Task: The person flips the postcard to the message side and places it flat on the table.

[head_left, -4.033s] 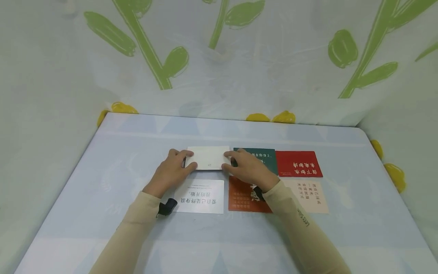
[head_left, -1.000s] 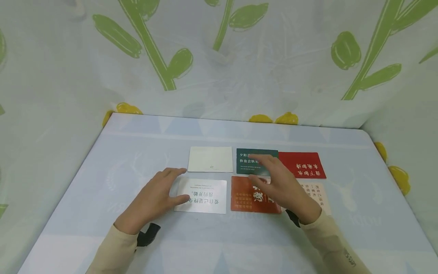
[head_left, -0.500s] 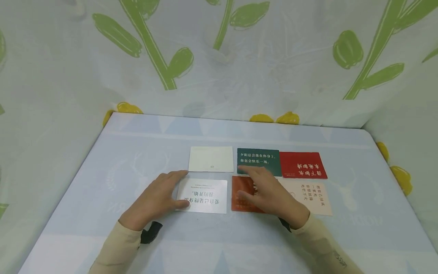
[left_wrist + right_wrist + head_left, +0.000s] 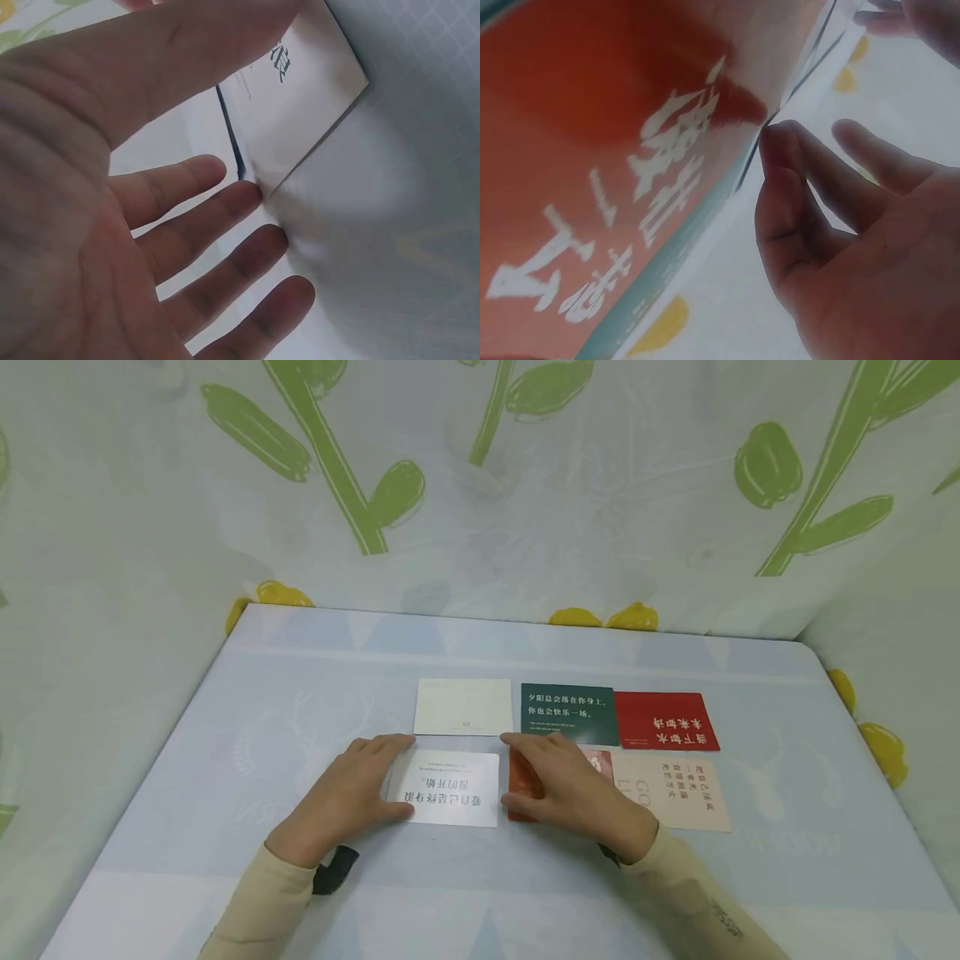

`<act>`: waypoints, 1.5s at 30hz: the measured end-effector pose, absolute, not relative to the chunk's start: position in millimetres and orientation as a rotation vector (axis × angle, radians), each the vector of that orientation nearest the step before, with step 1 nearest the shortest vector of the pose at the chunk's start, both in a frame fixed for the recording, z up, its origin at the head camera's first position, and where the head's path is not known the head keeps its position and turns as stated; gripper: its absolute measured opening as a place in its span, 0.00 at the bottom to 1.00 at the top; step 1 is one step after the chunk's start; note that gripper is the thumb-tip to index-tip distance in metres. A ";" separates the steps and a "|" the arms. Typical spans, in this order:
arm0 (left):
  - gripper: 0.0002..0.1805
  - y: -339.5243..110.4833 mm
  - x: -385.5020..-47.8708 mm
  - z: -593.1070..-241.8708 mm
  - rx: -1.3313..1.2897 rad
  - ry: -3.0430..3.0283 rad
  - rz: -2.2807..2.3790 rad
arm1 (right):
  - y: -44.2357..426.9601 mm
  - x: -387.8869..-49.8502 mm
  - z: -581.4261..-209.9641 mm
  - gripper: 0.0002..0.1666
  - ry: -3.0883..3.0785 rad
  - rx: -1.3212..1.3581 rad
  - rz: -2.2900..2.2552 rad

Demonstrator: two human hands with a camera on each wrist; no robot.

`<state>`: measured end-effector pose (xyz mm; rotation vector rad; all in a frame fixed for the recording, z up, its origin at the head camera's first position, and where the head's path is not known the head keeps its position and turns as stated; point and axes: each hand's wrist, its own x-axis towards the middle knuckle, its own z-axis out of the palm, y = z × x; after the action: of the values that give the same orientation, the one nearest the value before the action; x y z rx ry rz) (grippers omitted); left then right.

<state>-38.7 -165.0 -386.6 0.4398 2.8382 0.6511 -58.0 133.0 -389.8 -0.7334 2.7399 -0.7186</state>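
A white card with dark lettering (image 4: 450, 789) lies flat between my two hands in the head view. At its left edge is my left hand (image 4: 341, 797), its fingers straight and thumb apart, the thumb over the near-left part of the card. My right hand (image 4: 581, 793) hovers over an orange card (image 4: 525, 768), covering much of it, with its fingertips close to the white card's right edge. In the left wrist view the left fingers (image 4: 217, 262) are spread beside the card's corner. In the right wrist view the right hand (image 4: 855, 225) has nothing between its fingers.
Behind lie a blank white card (image 4: 462, 707), a green card (image 4: 568, 714) and a red card (image 4: 666, 721). A cream card (image 4: 675, 789) adjoins the orange one at right. The pale blue table (image 4: 300, 668) meets a white curtain (image 4: 600, 527) with green leaves.
Both hands have let go of the blank white card and come nearer. The right hand then moved left across the orange card towards the lettered white card; the left hand barely moved lately.
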 end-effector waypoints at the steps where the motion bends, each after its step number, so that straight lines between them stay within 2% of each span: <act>1: 0.48 -164.8 -38.7 -387.0 0.443 2.841 0.645 | 131.5 -58.0 -389.7 0.50 2.738 -0.731 -0.707; 29: 0.45 -160.5 -38.0 -385.2 0.499 2.886 0.594 | 119.8 -59.0 -390.4 0.44 2.746 -0.848 -0.659; 45: 0.45 -160.5 -40.4 -387.2 0.489 2.875 0.580 | 116.9 -62.5 -392.4 0.45 2.740 -0.857 -0.646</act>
<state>-40.4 -160.5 -387.2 0.4895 2.8751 0.5802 -62.5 116.9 -392.4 -0.8575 2.7405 -0.6465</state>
